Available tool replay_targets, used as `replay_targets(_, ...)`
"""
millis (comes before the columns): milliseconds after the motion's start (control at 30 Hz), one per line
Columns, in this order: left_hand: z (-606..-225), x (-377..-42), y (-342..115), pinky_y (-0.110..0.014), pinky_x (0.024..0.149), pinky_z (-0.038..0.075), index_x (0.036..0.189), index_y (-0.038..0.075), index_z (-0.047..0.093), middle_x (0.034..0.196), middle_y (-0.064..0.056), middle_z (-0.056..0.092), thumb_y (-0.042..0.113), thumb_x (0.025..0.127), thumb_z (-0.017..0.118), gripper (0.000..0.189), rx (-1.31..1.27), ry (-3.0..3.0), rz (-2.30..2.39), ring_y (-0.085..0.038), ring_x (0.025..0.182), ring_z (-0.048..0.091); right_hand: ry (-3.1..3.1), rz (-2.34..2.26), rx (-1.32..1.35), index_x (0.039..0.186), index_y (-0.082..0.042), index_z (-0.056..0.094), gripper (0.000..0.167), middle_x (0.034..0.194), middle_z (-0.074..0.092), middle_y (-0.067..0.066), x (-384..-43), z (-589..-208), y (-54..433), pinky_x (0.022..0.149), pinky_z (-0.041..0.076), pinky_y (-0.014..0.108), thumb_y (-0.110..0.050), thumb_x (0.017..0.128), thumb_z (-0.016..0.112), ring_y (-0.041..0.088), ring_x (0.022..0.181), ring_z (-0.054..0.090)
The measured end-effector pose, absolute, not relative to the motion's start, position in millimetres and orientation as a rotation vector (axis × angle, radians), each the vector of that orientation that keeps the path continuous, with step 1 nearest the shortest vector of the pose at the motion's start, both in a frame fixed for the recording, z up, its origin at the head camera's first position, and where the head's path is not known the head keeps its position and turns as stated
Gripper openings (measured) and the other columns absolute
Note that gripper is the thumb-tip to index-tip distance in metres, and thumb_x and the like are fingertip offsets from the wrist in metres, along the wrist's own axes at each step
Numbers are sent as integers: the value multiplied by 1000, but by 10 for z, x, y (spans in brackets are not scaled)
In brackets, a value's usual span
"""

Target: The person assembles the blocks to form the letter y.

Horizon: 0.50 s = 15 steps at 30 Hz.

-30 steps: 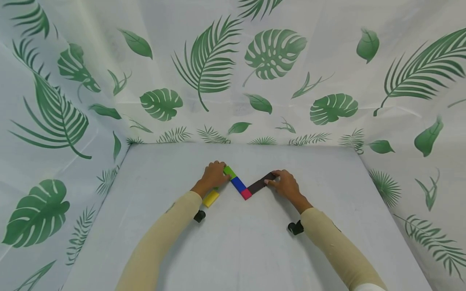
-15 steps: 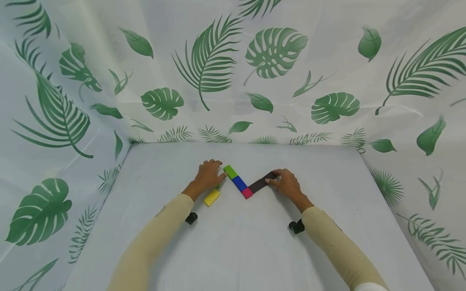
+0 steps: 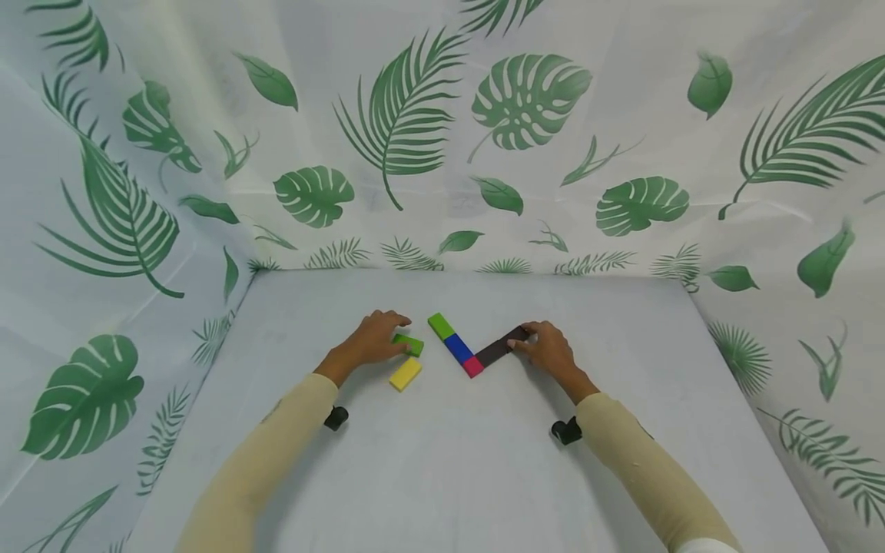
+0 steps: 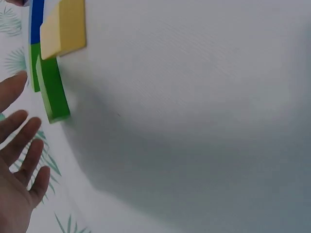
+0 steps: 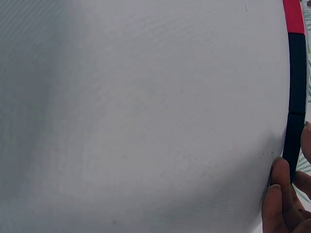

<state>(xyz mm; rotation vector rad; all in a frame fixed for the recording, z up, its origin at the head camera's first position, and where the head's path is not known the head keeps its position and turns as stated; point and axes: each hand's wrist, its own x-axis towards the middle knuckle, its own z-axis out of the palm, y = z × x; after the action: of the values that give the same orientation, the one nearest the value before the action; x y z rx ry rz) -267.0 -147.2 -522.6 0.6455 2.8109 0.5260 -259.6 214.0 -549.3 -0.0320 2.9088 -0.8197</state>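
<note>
In the head view, a green block [image 3: 440,326], a blue block [image 3: 457,349], a pinkish-red block [image 3: 473,366] and two black blocks meet end to end in a V on the white table. My right hand [image 3: 548,349] pinches the outer black block [image 5: 293,141] between thumb and fingers at the V's right end. The inner black block [image 5: 297,73] touches the red one. My left hand [image 3: 369,339], fingers spread, is at a loose green block [image 3: 409,344]; the left wrist view shows its fingertips [image 4: 33,124] apart from that block. A yellow block [image 3: 405,374] lies just in front.
White table [image 3: 442,468] carries all the blocks. A leaf-printed white curtain [image 3: 429,138] rises along its back and sides. Dark wrist cameras [image 3: 336,418] sit under both forearms.
My left hand has let go of the V's green end block and moved left to the loose green block, now uncovered. The right hand keeps its hold on the black block.
</note>
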Motion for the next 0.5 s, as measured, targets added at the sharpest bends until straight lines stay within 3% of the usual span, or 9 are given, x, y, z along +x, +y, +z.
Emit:
replay_targets(267,-5336,-2660,-1604,-51,103,42,141,13,57,138,-6,61,32,92,73,54,675,2794,485,-30,120,53,2917,-839,-60,136,0,59,56,133,59,26,-2591,-5497,2143,97,48,55,-35,94,71,41,124,56)
replay_targets(500,-5388,-2675,-1624,-48,105,43,140,13,58,138,-6,61,30,92,74,54,669,2764,473,-28,121,53,2906,-842,-42,136,0,59,56,134,58,27,-2589,-5497,2132,96,48,55,-35,94,71,41,123,56)
